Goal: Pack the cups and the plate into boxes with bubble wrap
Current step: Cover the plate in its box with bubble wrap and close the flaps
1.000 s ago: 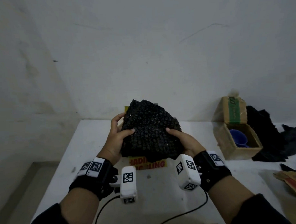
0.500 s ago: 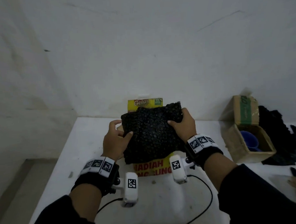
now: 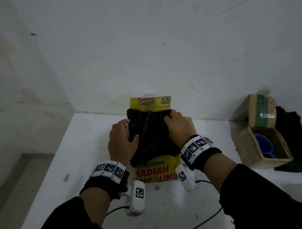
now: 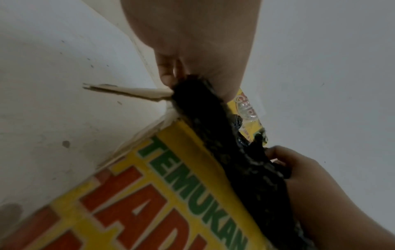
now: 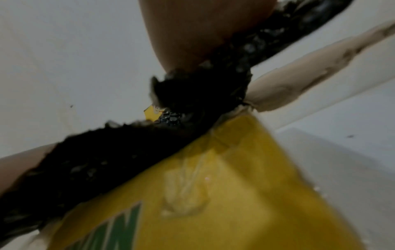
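A flat bundle wrapped in black bubble wrap (image 3: 151, 136) lies across the open top of a yellow printed carton (image 3: 157, 170) at the table's far edge. What the wrap holds is hidden. My left hand (image 3: 124, 134) grips the bundle's left side, thumb on top. My right hand (image 3: 173, 121) curls over its far right corner. In the left wrist view the bundle (image 4: 235, 152) sits along the carton's rim (image 4: 171, 194). In the right wrist view the bundle (image 5: 149, 152) crosses above the carton's yellow wall (image 5: 235, 186). A blue cup (image 3: 264, 146) sits in a small brown box (image 3: 247, 145) at right.
A heap of black bubble wrap (image 3: 291, 135) lies behind the brown box, whose lid stands open. The carton's brown flaps (image 5: 299, 81) stick out sideways. The white wall stands just behind the carton. Cables trail over the white table (image 3: 71, 160) near its front.
The bundle came down from mid-air and away from me onto the yellow carton's opening. My right hand shifted from its near right edge to its far right corner.
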